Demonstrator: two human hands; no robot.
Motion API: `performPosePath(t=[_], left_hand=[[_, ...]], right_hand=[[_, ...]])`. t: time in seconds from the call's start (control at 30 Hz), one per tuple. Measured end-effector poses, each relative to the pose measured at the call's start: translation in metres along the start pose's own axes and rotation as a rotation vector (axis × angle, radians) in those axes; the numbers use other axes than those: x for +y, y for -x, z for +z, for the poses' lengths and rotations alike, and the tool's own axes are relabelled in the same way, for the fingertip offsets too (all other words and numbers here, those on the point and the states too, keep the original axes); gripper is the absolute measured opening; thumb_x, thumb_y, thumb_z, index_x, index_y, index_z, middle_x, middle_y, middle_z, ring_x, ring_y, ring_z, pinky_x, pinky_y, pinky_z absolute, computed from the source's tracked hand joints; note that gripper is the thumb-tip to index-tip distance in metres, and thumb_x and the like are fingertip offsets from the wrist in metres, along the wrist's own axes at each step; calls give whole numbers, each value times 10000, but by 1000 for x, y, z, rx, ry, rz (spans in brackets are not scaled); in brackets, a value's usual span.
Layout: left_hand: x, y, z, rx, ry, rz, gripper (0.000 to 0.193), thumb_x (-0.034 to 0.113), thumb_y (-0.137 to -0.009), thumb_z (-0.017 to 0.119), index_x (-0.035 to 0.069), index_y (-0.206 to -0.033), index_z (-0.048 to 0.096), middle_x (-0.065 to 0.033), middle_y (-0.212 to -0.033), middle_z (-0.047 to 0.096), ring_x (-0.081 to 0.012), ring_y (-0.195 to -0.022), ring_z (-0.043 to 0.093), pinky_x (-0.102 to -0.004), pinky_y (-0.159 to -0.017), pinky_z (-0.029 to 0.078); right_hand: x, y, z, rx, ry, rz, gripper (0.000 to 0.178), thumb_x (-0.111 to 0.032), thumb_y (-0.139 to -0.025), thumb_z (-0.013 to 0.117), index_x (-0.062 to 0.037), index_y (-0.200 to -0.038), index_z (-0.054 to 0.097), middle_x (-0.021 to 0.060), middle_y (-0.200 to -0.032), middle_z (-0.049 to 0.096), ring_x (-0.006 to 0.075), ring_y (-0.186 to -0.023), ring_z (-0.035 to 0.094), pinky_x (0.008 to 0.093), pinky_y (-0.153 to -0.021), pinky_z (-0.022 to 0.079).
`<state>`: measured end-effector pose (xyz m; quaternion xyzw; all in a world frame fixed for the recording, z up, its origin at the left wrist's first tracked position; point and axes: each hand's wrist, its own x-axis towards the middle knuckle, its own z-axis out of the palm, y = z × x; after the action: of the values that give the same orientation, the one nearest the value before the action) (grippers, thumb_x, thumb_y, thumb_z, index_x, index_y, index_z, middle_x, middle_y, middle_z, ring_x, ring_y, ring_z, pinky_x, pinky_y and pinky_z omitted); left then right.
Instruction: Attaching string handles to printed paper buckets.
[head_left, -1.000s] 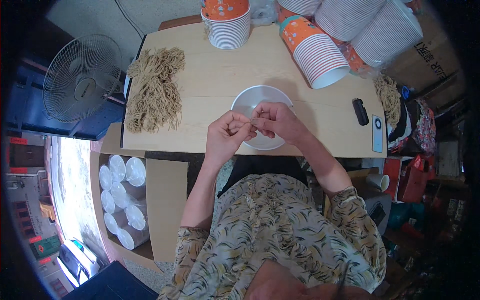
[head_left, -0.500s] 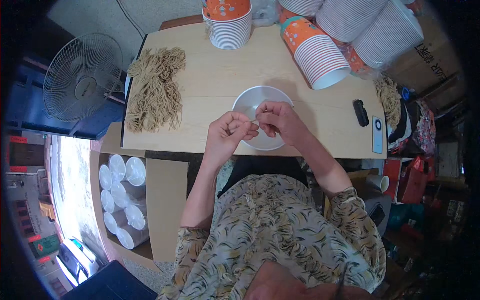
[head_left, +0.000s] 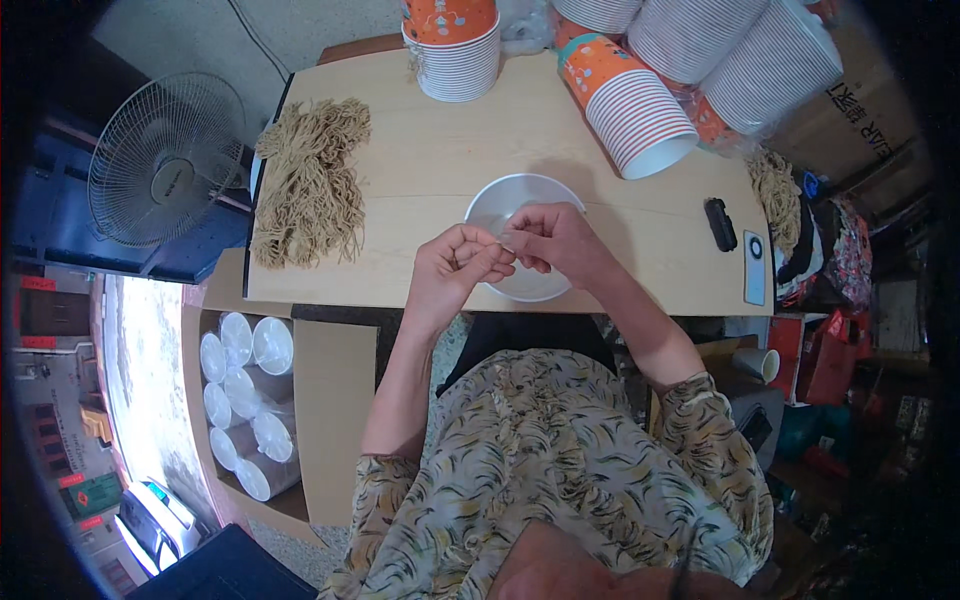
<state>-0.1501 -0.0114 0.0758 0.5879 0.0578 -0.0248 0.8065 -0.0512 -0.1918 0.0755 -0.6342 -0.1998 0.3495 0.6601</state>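
Observation:
Fingertip to fingertip, my left hand [head_left: 455, 272] and my right hand [head_left: 560, 240] meet above a white paper bucket [head_left: 528, 292] near the table's front edge. Both are closed in a pinch. Something thin and pale may lie between the fingertips, but it is too small to name. My hands hide part of the bucket's rim and inside. To the left on the table lies a heap of tan twisted cords [head_left: 310, 185], out of reach of either hand.
Stacked orange and white paper buckets [head_left: 455, 75] stand at the back, with a tipped stack [head_left: 640, 110] at right. A black object [head_left: 719, 225] and a phone-like slab [head_left: 754, 268] lie right. An open carton [head_left: 335, 420] of wrapped white tubs and a fan [head_left: 170, 170] are left.
My right hand's fingers have drawn slightly closer to my left fingertips, closing the small gap between them. The view has shifted a little; the things on the table stay put.

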Motion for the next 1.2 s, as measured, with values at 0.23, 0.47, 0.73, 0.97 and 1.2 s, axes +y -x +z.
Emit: performPosePath(t=[0.23,0.47,0.73,0.97,1.2], left_hand=[[5,2,2,12,7,2,153,75,-984,619,-26,-1099,617,-144,-957,733,-189,-848,725,-283,-771,595],[14,4,-1,11,-36,-71,232,147,-1010,595,-36,-1152,618,-147,-956,727,-192,-836,725,-282,-754,592],[13,2,-6,-86,-139,-197,272,252,-1025,582,-4,-1068,664,-96,-956,723,-160,-805,713,-251,-705,562],[6,-1,-10,-69,-115,-158,171,159,-989,620,10,-1024,696,-23,-801,672,-78,-643,629,-207,-578,494],[10,2,-4,-24,-27,-196,176,100,-958,612,23,-1077,716,39,-703,578,-30,-541,486,-180,-489,356]], right_hand=[[-5,3,2,22,56,-52,140,-158,-962,653,-24,-933,682,-8,-665,604,28,-517,481,204,-456,371],[-10,6,2,103,175,-102,140,-155,-953,663,-25,-936,713,-36,-693,608,16,-605,516,204,-527,412],[-13,6,0,90,267,-105,143,-140,-934,682,-3,-952,720,-27,-770,652,37,-722,574,236,-657,483],[-12,7,0,76,273,-136,143,-143,-931,686,-5,-947,719,-19,-799,670,40,-750,584,244,-697,493],[-10,7,3,104,261,-152,81,-106,-937,681,-31,-913,700,-95,-713,545,-10,-640,430,186,-552,336]])
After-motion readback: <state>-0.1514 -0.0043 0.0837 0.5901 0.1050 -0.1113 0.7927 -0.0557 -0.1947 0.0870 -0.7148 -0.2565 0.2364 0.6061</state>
